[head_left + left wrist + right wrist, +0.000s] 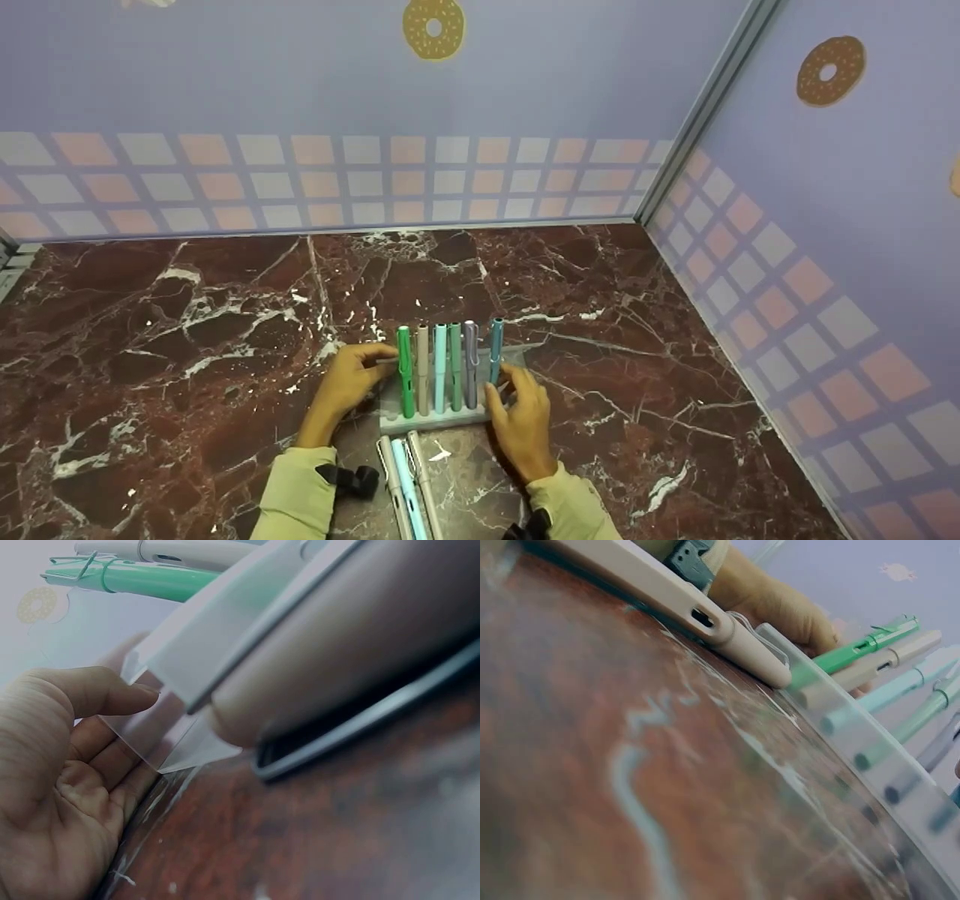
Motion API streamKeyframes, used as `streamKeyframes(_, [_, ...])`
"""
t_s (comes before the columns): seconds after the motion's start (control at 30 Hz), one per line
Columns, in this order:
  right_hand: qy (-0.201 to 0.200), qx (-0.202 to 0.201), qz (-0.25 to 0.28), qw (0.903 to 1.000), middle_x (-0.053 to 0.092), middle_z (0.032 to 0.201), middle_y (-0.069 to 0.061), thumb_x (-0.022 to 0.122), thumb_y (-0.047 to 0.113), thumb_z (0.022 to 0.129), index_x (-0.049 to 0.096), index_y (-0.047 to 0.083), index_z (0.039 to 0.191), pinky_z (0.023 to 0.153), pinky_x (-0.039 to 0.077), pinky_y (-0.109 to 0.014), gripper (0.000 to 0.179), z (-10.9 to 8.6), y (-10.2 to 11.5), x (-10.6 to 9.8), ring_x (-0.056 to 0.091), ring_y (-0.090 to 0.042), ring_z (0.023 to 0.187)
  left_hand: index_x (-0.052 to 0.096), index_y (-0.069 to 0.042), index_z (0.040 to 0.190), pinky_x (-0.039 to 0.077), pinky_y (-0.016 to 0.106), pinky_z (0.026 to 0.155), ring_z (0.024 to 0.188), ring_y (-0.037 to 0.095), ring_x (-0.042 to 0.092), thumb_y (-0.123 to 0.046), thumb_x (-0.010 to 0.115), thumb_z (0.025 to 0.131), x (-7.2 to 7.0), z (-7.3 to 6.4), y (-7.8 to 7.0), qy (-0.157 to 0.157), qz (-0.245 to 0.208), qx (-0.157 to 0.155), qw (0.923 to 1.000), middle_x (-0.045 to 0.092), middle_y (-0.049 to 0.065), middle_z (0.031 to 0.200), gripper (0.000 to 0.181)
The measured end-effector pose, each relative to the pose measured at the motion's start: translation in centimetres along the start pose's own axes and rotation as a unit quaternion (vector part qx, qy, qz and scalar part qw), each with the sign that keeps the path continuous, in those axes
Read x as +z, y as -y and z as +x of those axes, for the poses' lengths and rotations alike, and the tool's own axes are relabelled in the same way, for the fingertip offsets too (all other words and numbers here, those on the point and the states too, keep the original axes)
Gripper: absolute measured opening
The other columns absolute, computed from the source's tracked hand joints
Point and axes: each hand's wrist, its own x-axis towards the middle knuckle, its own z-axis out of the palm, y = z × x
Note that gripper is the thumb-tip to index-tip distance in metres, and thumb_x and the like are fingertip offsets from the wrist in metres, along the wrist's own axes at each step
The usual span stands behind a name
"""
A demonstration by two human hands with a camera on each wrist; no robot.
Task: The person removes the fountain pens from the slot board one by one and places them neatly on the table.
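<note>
A clear pen stand (431, 425) holds several capped pens upright in a row: a green pen (406, 371), a beige pen (423, 371), a light blue pen (440, 367), a grey-green pen (456, 367), a greyish-purple pen (471, 364) and, after a wider gap, a dark blue pen (496, 341). At the stand's left end, my left hand (349, 382) holds its clear side edge between thumb and fingers (120, 694). My right hand (525, 416) pinches the dark blue pen low down at the right end; its fingers hide the pen's lower part.
In front of the stand, between the forearms, lie a grey pen (394, 487), a light blue pen (407, 480) and a beige pen (425, 484). All stands on a dark red marbled table (225, 360). Patterned walls (300, 90) border its back and right side.
</note>
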Motion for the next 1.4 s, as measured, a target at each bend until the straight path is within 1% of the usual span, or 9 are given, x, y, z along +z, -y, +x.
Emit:
streamKeyframes(0.23, [-0.015,-0.005,0.017,0.9997,0.067,0.081,-0.004,0.078,-0.001,0.080,0.067,0.002,0.104,0.060,0.052,-0.032,0.026,0.5,-0.8,-0.5,0.062,-0.017,0.064,0.074,0.004,0.102,0.053,0.022,0.082,0.091,0.020,0.069,0.005,0.070,0.087,-0.1,0.0,0.1,0.011,-0.002,0.011,0.9999,0.075,0.019,0.103,0.015])
streamKeyframes(0.37, [-0.013,0.010,0.039,0.9991,0.067,0.083,-0.006,0.076,-0.003,0.082,0.066,0.000,0.105,0.055,0.054,-0.031,0.025,0.8,-1.2,-0.8,0.062,-0.017,0.064,0.074,0.004,0.101,0.053,0.023,0.085,0.094,0.023,0.069,0.006,0.070,0.087,-0.1,0.0,0.1,0.015,-0.002,0.020,0.9997,0.075,0.018,0.103,0.015])
streamKeyframes(0.47, [-0.016,0.019,0.046,0.9986,0.066,0.084,-0.007,0.075,-0.004,0.083,0.066,0.000,0.105,0.054,0.054,-0.029,0.024,0.9,-1.6,-0.9,0.061,-0.016,0.063,0.075,0.003,0.101,0.053,0.024,0.085,0.093,0.022,0.069,0.006,0.070,0.086,-0.1,-0.1,0.1,0.013,-0.005,0.017,0.9998,0.075,0.018,0.102,0.015])
streamKeyframes(0.6, [-0.021,0.018,0.031,0.9992,0.067,0.084,-0.006,0.076,-0.003,0.082,0.067,0.000,0.105,0.054,0.052,-0.028,0.025,1.1,-2.0,-1.2,0.061,-0.015,0.063,0.075,0.002,0.100,0.053,0.023,0.082,0.092,0.021,0.069,0.005,0.070,0.087,-0.1,0.0,0.1,0.007,-0.006,0.007,0.9999,0.076,0.016,0.101,0.015])
streamKeyframes(0.7, [-0.023,0.019,0.019,0.9994,0.067,0.085,-0.006,0.077,-0.002,0.081,0.068,0.002,0.105,0.055,0.051,-0.030,0.026,1.2,-2.2,-1.5,0.060,-0.015,0.064,0.076,0.001,0.100,0.053,0.024,0.082,0.092,0.021,0.068,0.005,0.070,0.087,0.0,0.1,0.1,0.006,-0.001,-0.001,1.0000,0.076,0.015,0.101,0.015])
streamKeyframes(0.8, [-0.025,0.024,0.022,0.9992,0.067,0.085,-0.006,0.076,-0.003,0.082,0.068,0.002,0.105,0.056,0.052,-0.032,0.026,1.3,-2.5,-1.8,0.061,-0.017,0.064,0.076,0.001,0.101,0.053,0.026,0.083,0.093,0.023,0.069,0.006,0.070,0.086,0.0,0.1,0.1,0.006,0.003,-0.007,1.0000,0.076,0.015,0.101,0.016])
streamKeyframes(0.97, [-0.030,0.037,0.023,0.9986,0.067,0.084,-0.006,0.075,-0.002,0.084,0.069,0.001,0.106,0.055,0.053,-0.029,0.024,1.4,-3.3,-2.4,0.063,-0.015,0.062,0.075,0.001,0.100,0.053,0.025,0.082,0.091,0.021,0.068,0.003,0.070,0.087,0.0,0.0,0.2,0.005,0.007,-0.001,1.0000,0.076,0.015,0.102,0.015])
streamKeyframes(1.07, [-0.031,0.039,0.014,0.9987,0.067,0.083,-0.006,0.076,-0.001,0.084,0.068,0.001,0.106,0.055,0.053,-0.031,0.024,1.4,-3.8,-2.8,0.062,-0.014,0.062,0.075,0.002,0.100,0.053,0.023,0.080,0.088,0.019,0.067,0.003,0.070,0.088,-0.1,0.0,0.3,0.008,0.008,0.004,0.9999,0.075,0.016,0.101,0.014])
streamKeyframes(1.4, [-0.035,0.043,-0.007,0.9984,0.067,0.083,-0.007,0.076,-0.002,0.083,0.069,0.002,0.104,0.057,0.052,-0.034,0.022,1.8,-5.2,-4.1,0.062,-0.016,0.064,0.075,0.003,0.100,0.053,0.023,0.079,0.089,0.023,0.068,0.005,0.070,0.087,-0.1,0.0,0.1,0.013,-0.008,0.015,0.9998,0.075,0.018,0.101,0.014])
